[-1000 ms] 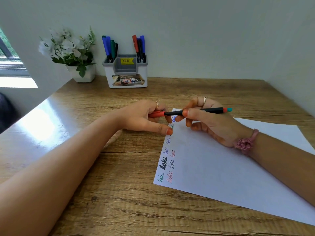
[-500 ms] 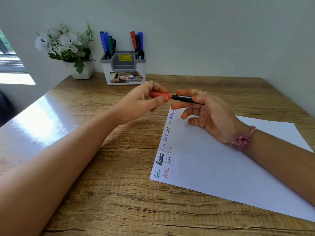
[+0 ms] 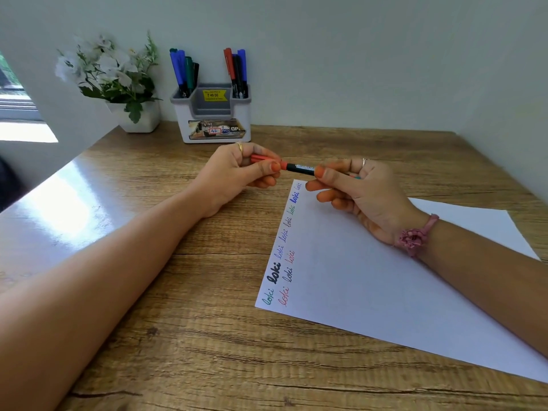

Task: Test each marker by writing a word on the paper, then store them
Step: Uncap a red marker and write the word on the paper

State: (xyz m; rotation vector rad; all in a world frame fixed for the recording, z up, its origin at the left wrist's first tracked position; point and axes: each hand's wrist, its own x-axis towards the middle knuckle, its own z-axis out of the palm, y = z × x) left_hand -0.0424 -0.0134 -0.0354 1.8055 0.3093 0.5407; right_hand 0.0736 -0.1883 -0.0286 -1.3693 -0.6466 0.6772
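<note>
A black marker with a red cap (image 3: 299,168) is held level above the table's middle. My left hand (image 3: 237,173) pinches the red cap end. My right hand (image 3: 355,188) grips the black barrel, and a teal tip shows behind its fingers. The white paper (image 3: 385,286) lies under my right hand, with several coloured words "loki" written along its left edge. At the back stands a white and grey holder (image 3: 212,126) with blue, green and black markers (image 3: 184,72) on its left side and red, black and blue markers (image 3: 237,72) on its right.
A white pot of white flowers (image 3: 118,84) stands left of the holder by the wall. The wooden table (image 3: 178,351) meets walls at the back and right. A window lies at far left.
Both hands lifted the marker off the paper toward the holder, then settled back a little. My right hand's grip slid along the barrel toward the cap.
</note>
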